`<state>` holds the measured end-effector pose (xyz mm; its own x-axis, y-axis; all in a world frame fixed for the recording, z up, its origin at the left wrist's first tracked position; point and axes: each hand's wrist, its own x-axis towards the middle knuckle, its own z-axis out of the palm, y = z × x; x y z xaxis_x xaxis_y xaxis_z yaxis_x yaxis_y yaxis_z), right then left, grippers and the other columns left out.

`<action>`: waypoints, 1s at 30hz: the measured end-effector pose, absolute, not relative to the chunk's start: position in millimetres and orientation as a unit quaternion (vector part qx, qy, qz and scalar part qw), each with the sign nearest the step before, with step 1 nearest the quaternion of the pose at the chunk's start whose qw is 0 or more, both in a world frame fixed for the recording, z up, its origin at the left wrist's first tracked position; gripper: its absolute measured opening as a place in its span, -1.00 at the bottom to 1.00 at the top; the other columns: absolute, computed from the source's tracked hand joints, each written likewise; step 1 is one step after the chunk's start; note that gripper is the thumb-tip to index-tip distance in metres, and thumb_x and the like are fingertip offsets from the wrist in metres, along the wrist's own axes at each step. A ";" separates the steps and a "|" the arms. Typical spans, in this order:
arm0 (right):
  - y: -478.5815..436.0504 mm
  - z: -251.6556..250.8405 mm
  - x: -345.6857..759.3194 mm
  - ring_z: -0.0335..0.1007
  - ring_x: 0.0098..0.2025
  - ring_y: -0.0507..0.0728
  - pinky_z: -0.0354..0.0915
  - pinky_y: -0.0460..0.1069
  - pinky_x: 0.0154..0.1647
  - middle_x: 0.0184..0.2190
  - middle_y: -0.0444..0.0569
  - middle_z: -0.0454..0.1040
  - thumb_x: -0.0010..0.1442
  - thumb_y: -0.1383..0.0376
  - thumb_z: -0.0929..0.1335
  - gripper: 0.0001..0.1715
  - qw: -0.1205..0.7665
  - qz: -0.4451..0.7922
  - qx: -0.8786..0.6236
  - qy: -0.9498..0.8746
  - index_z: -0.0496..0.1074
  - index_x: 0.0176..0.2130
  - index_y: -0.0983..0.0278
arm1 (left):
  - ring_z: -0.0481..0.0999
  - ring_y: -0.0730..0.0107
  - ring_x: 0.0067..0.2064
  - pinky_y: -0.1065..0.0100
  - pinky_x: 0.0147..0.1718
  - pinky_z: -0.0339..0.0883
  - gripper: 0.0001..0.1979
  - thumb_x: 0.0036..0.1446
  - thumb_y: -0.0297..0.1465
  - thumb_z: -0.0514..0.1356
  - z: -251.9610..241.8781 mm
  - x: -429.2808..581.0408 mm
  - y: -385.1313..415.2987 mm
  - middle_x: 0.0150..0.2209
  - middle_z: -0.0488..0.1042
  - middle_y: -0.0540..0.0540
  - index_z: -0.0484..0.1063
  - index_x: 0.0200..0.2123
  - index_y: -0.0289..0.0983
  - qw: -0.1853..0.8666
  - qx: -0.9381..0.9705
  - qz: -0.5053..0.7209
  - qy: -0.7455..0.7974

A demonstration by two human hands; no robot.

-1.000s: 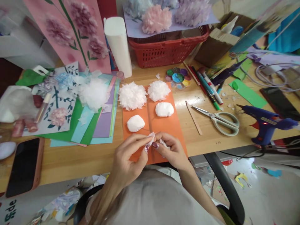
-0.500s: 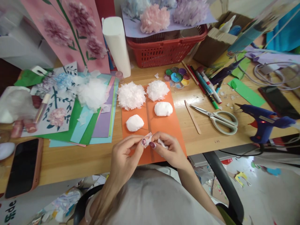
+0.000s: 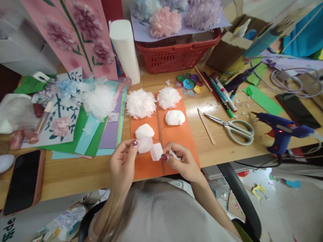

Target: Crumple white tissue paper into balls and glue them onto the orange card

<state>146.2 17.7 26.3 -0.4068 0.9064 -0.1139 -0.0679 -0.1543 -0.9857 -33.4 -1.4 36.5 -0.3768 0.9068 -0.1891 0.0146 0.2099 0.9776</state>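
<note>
Between finger and thumb, my left hand (image 3: 123,160) pinches a thin, see-through white tissue paper square (image 3: 145,145). My right hand (image 3: 181,160) is closed on another small tissue paper square (image 3: 156,152), and more crumpled tissue (image 3: 174,154) is tucked in its fingers. Both hands hover over the near part of an orange sheet (image 3: 176,141). On that sheet lie two ruffled white paper pompoms (image 3: 141,103) at the back. A smooth white wad (image 3: 144,131) sits just beyond my left hand, partly covered by the square, and a second wad (image 3: 175,117) lies to the right.
Right of the sheet lie a wooden stick (image 3: 206,126), scissors (image 3: 238,131) and a blue glue gun (image 3: 280,131) with a red light on. Coloured papers with a heap of white tissue (image 3: 98,101) are at left. A red basket (image 3: 174,58) and a white roll (image 3: 125,50) stand behind.
My left hand has moved left, away from my right hand. The tissue bunched between the fingertips is now parted into two flat squares, one in each hand.
</note>
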 end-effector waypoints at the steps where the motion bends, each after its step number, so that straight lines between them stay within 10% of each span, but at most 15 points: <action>1: 17.6 26.1 146.3 0.05 -0.51 0.00 0.05 -0.09 -0.47 -0.53 -0.19 0.25 0.27 0.14 0.36 -0.74 0.375 0.649 -0.395 -0.531 0.40 -0.37 0.26 | 0.62 0.35 -0.36 0.42 -0.40 0.49 -0.70 0.22 -0.13 0.23 36.3 -34.0 -1.5 -0.39 0.61 -0.06 0.50 -0.28 -0.27 0.411 0.347 0.532 0.654; 7: 18.4 24.8 146.9 0.08 -0.48 0.01 0.06 -0.08 -0.44 -0.49 -0.16 0.29 0.30 0.15 0.35 -0.76 0.381 0.658 -0.378 -0.528 0.42 -0.34 0.25 | 0.63 0.38 -0.21 0.41 -0.20 0.48 -0.89 0.24 -0.45 0.21 41.0 -29.6 -8.5 -0.22 0.65 -0.07 0.53 -0.18 -0.22 0.137 0.533 0.509 0.661; 17: 17.9 24.2 147.4 0.09 -0.46 0.02 0.09 -0.08 -0.42 -0.48 -0.15 0.29 0.29 0.13 0.36 -0.73 0.395 0.664 -0.370 -0.516 0.44 -0.33 0.27 | 0.66 0.41 -0.24 0.47 -0.23 0.51 -0.86 0.23 -0.50 0.19 43.1 -17.9 -12.2 -0.24 0.67 -0.04 0.55 -0.21 -0.22 0.284 0.589 0.467 0.596; 24: 17.9 26.5 146.4 0.05 -0.49 -0.01 0.06 -0.09 -0.46 -0.50 -0.17 0.27 0.30 0.18 0.36 -0.78 0.396 0.672 -0.369 -0.505 0.43 -0.33 0.27 | 0.66 0.41 -0.36 0.43 -0.28 0.54 -0.86 0.12 -0.50 0.30 37.0 -41.8 -4.0 -0.31 0.69 -0.04 0.60 -0.22 -0.24 0.024 0.568 0.479 0.669; 30: 18.3 25.9 145.9 0.09 -0.48 -0.01 0.07 -0.10 -0.44 -0.49 -0.17 0.30 0.29 0.16 0.38 -0.77 0.400 0.679 -0.369 -0.493 0.44 -0.34 0.26 | 0.66 0.46 -0.27 0.49 -0.18 0.51 -0.77 0.14 -0.63 0.23 43.9 -25.9 -6.7 -0.28 0.68 -0.02 0.53 -0.20 -0.22 0.108 0.711 0.449 0.531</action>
<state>145.9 18.3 25.9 -0.4084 0.9066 -0.1061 -0.1786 -0.1934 -0.9647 -25.9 -6.7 43.9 0.0338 0.8513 0.5235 0.6571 -0.4136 0.6302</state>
